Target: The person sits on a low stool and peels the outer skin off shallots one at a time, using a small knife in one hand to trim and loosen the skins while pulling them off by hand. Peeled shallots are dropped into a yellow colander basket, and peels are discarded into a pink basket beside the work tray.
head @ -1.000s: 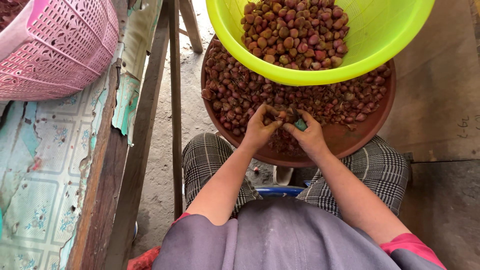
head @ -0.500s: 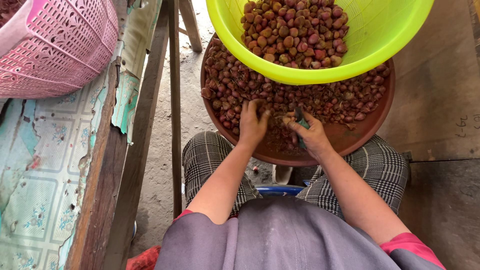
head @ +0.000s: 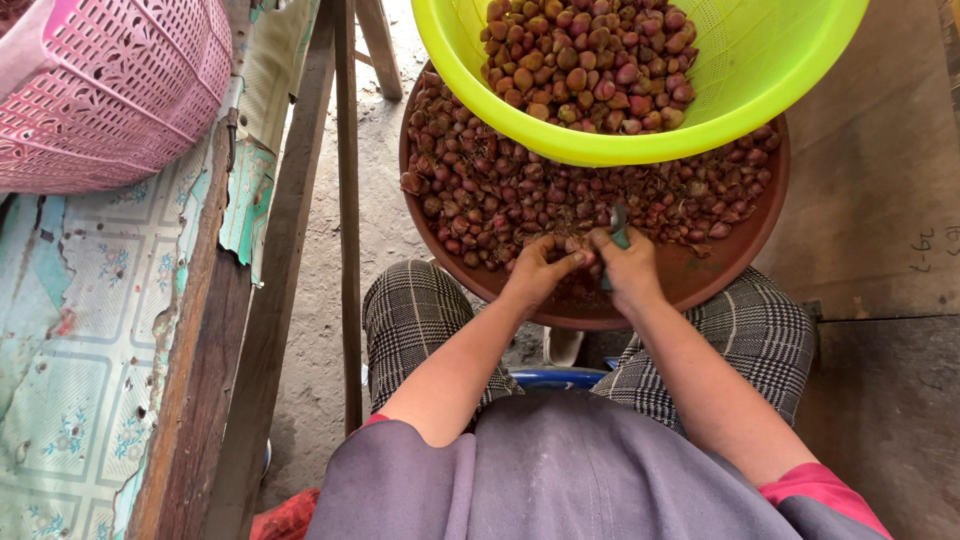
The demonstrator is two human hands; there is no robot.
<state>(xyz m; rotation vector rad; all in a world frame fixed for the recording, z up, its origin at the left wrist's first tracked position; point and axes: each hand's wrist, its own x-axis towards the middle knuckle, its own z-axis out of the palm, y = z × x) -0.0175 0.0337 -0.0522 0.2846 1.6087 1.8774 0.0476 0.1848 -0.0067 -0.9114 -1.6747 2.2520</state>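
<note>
drawn together since half a second ago, left hand [head: 535, 270] and right hand [head: 628, 268], fingers pinching one small reddish shallot [head: 583, 262] and a green-handled knife [head: 618, 222]; peeled in lime-green plastic basin [head: 780, 90] beyond fingers, many unpeeled left in round brown tray [head: 740, 262].

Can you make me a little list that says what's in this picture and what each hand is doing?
Place: a person sits with a round brown tray on checked-trousered knees.
Brown tray holds: many small reddish shallots, skins on.
Yellow-green basin: rests over the tray's far side, holds cleaner shallots.
Left hand: fingers pinch one shallot at the tray's near edge.
Right hand: closed on a small knife, beside the left hand.
Far left: pink plastic basket on a patterned surface.
</note>
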